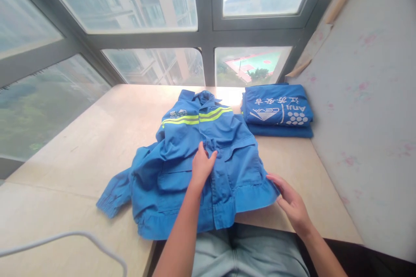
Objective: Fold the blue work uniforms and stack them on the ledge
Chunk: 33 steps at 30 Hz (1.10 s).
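A blue work jacket with yellow-green and grey stripes lies front side up on the pale wooden surface, its collar toward the window. One sleeve sticks out at the left; the other does not show. My left hand rests on the middle of the jacket's front, thumb and fingers apart, by the button placket. At the lower right corner of the hem, my right hand pinches the jacket's edge between thumb and fingers, that corner slightly raised.
Folded blue garments with white print are stacked at the back right, beside the flowered wall. A white cable crosses the front left of the wooden surface. Framed windows stand behind. My legs are below the front edge.
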### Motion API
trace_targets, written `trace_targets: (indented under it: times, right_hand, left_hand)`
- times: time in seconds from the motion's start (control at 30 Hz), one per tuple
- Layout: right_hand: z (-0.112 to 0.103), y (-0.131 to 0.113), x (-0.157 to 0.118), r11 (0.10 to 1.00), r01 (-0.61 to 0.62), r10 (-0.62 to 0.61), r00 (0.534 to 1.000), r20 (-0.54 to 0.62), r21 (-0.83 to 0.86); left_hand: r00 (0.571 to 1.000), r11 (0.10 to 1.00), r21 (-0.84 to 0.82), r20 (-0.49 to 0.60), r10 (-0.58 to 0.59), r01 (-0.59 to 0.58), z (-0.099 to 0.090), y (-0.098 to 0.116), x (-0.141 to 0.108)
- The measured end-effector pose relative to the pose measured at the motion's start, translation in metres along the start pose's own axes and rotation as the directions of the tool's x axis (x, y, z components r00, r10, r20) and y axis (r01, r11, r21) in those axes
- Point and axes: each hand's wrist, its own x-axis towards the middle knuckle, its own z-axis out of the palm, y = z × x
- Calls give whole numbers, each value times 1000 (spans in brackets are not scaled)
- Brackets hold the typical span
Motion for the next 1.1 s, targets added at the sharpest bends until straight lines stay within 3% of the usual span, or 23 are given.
trace_targets:
  times: [0.1, 0.2, 0.4, 0.57, 0.77, 0.97, 1.1]
  right_hand:
    - [2, 8, -6, 1000, -12, 11, 998, -58, -18]
    - [3, 16, -5, 995, -90, 86, 990, -109, -32]
    - [-1, 24, 7, 950, -312, 301, 928, -218, -17]
    - [-11, 16, 12, 935, -348, 330, 923, -196, -64]
    - [-19, 8, 6, 953, -295, 276, 940, -201, -69]
    - [-17, 25, 4, 914, -317, 283, 946, -161, -253]
    - [-17, 32, 5, 905, -240, 200, 969, -147, -351]
  left_hand:
    - [992, 966, -232, -26, -122, 112, 6, -9, 18]
    - [973, 849, -479, 59, -221, 222, 7, -19, 27]
    - [951, 680, -665, 219, -216, 308, -10, -23, 22]
    - [941, 594, -731, 287, -177, 335, -31, -24, 14]
    - [924, 619, -693, 346, -164, 369, -40, -22, 16]
    - [909, 758, -559, 404, -103, 335, -36, -9, 19]
    - [931, 782, -553, 354, -92, 287, -34, -11, 21]
